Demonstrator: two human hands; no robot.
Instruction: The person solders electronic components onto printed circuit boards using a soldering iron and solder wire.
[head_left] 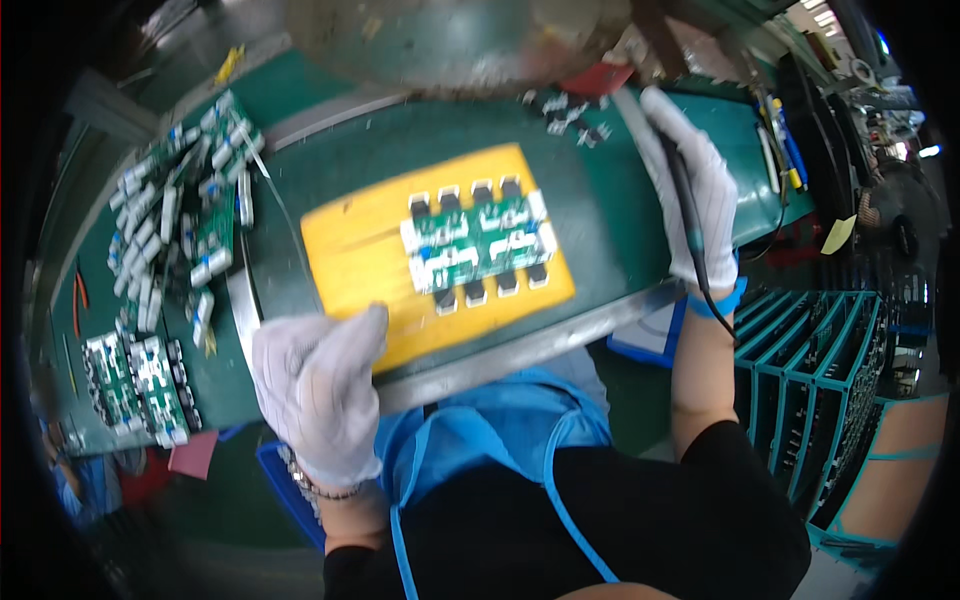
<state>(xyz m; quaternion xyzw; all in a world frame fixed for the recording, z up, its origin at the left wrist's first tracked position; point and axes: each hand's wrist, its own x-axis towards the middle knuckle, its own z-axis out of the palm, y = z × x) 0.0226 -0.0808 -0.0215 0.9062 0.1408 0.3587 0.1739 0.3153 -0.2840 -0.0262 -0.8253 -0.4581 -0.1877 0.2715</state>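
Observation:
A green circuit board panel with black connectors along two sides lies on a yellow board at the middle of the green bench. My left hand, in a white glove, is at the yellow board's near left corner. Its fingers are curled together, and whatever they may hold is hidden. To the right of the yellow board, my gloved right hand grips a soldering iron by its black handle. The iron's cord runs down past my wrist, and its tip is not clearly visible.
Finished-looking boards with white connectors are heaped at the left. Two more board panels lie nearer. Loose black connectors sit at the back. Teal racks of boards stand at right. A rounded metal fixture overhangs the far edge.

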